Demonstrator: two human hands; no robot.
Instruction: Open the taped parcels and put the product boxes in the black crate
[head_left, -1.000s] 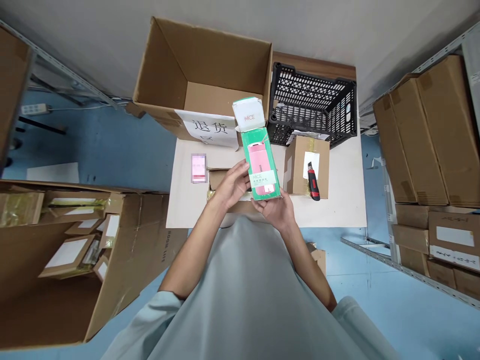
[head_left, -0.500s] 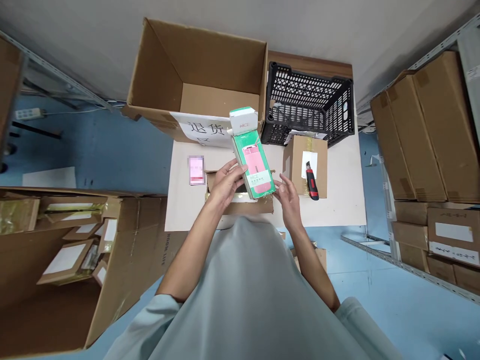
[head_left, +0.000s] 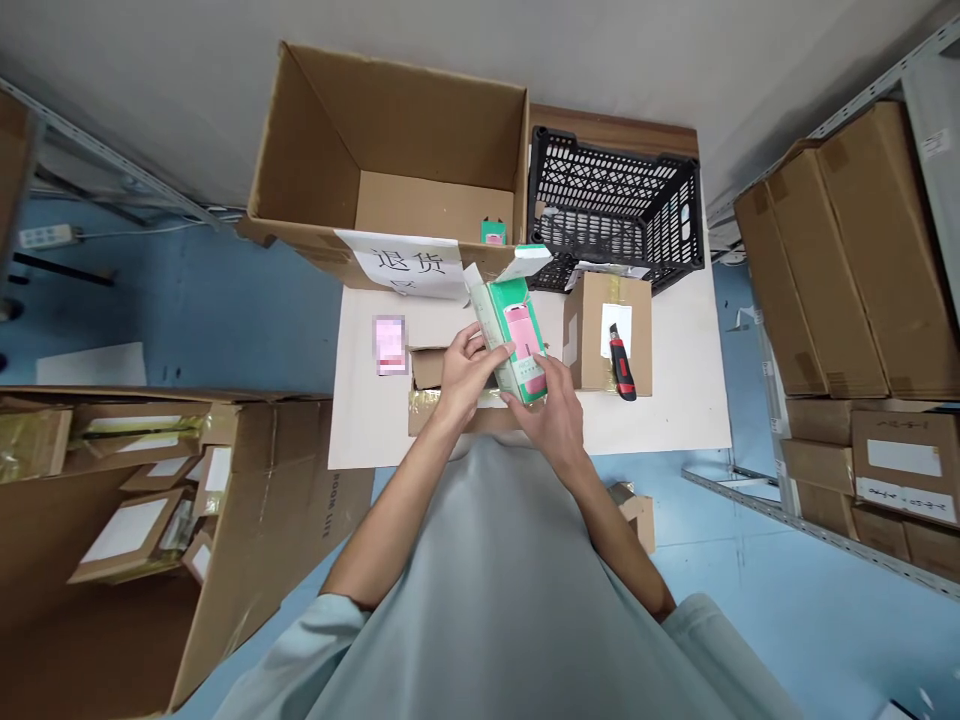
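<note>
A green and white product box [head_left: 517,335] with a pink device printed on its front is held in front of me, its top flap standing open. My left hand [head_left: 472,375] grips its left side, the thumb lying on the front. My right hand [head_left: 551,405] holds the lower right part, fingers on the front face. Underneath, partly hidden by my hands and the product box, an open small carton [head_left: 427,412] lies at the table's near edge. A red and black utility knife [head_left: 622,362] rests on a taped carton [head_left: 592,330] to the right.
A large open carton [head_left: 300,240] at the back holds a small green box [head_left: 493,233]. Beside it stands a black plastic crate [head_left: 679,225]. A pink-screened blurred item [head_left: 391,345] lies on the white table [head_left: 660,430]. Another big carton [head_left: 247,500] with parcels is at left; shelved cartons [head_left: 885,250] stand right.
My right hand has moved from the box's right edge onto its lower front. The product box has shifted slightly right and turned, showing more of its left side. The small green box has come into sight.
</note>
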